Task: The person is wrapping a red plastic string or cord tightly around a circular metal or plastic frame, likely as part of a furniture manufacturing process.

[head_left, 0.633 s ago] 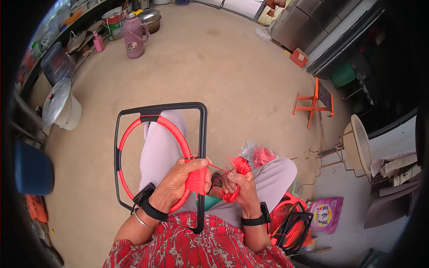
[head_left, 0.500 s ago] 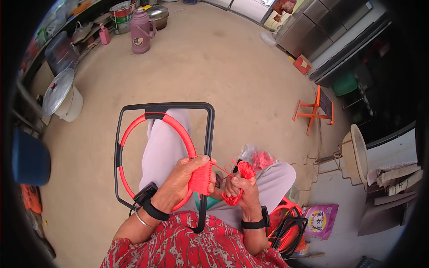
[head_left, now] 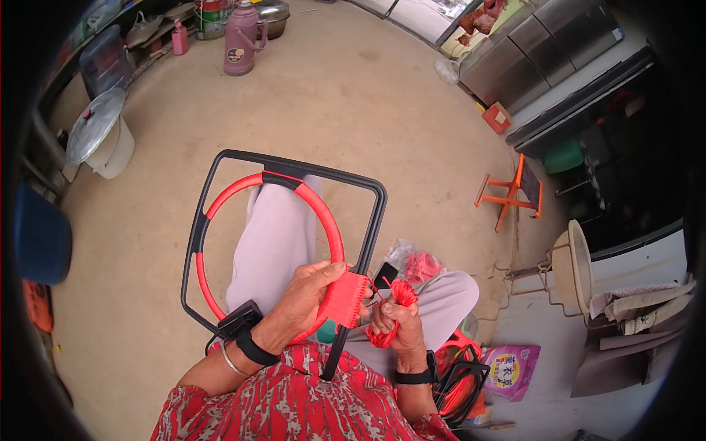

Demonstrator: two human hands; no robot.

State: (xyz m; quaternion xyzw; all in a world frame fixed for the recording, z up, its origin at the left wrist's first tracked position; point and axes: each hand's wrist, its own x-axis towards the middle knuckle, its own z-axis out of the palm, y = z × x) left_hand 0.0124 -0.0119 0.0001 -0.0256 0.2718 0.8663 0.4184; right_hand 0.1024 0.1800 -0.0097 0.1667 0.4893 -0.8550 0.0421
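My left hand point(head_left: 318, 295) is closed round the right side of a frame point(head_left: 377, 228), a black tube bent into a rounded rectangle. Inside it sits a ring point(head_left: 321, 208) wrapped in red cord, with black patches at the top and left. Beneath my left thumb a wide band of red cord point(head_left: 344, 300) lies in tight rows, bridging ring and tube. My right hand point(head_left: 397, 323) grips a bundle of red cord point(head_left: 403, 292), close beside that band. A short strand runs between the bundle and the band. The frame rests tilted over my lap.
Beyond my knee lie a dark phone point(head_left: 385, 275) and a plastic bag point(head_left: 423, 266) of pink-red material. More black frames point(head_left: 465, 375) with red cord lean at my right, beside a purple packet point(head_left: 510, 371). An orange folding stool point(head_left: 512, 192) and a pink thermos point(head_left: 241, 42) stand farther off.
The frame has tipped clockwise and shifted a little right with my left hand. My right hand has drawn in nearer the band, and the strand between them looks shorter.
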